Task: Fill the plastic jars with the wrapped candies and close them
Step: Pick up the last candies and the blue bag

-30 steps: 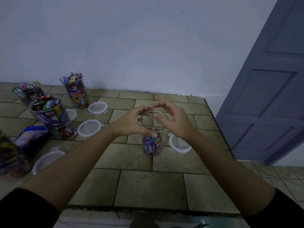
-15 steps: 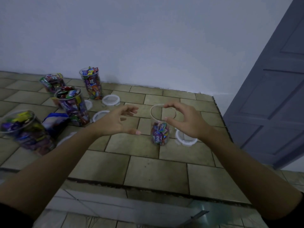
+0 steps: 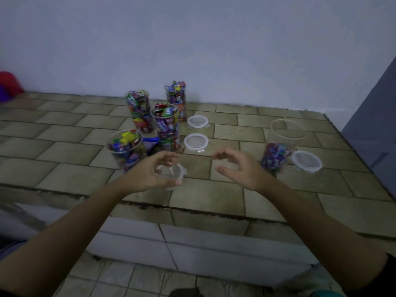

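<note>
Holding candies (image 3: 275,156) low down, one jar (image 3: 287,129) stands open

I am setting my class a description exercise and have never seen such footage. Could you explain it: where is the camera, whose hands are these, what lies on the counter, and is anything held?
No machine here: a person works with two bare hands, and the single camera sits on their head, looking forward and down. On the tan tiled counter stand four clear plastic jars heaped with colourful wrapped candies, all lidless. A fifth clear jar, to the right, is only partly filled. Three round white-rimmed lids lie flat: two beside the full jars, one beside the fifth. The left hand is at a fourth lid; blur hides whether it grips it. The right hand hangs loosely curled, holding nothing.
</note>
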